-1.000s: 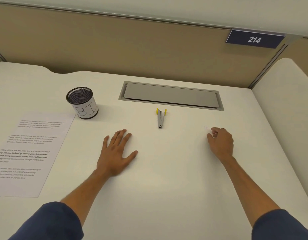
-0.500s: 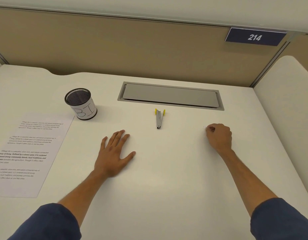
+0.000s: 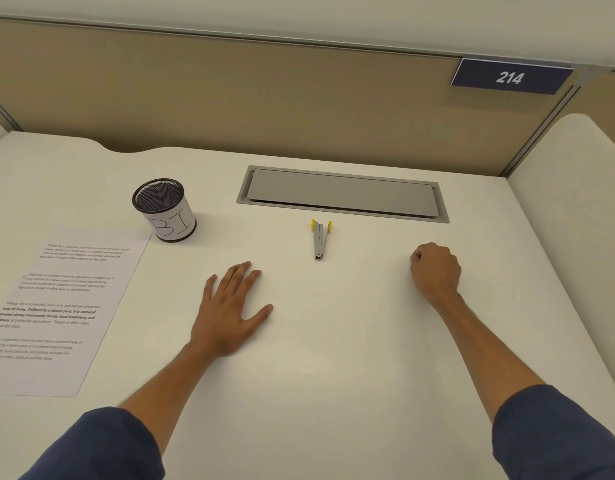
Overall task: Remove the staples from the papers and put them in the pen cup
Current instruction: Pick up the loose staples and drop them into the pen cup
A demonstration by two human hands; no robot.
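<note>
hands (image 3: 230, 310) flat and fisted (image 3: 436, 268)

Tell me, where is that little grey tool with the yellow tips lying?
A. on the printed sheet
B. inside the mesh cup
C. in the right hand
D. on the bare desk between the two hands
D: the staple remover lies on the desk, between the flat left hand and the curled right hand, touching neither.

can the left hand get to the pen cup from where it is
Probably yes: the left hand lies flat on the desk, and only bare desk shows between it and the pen cup.
</note>
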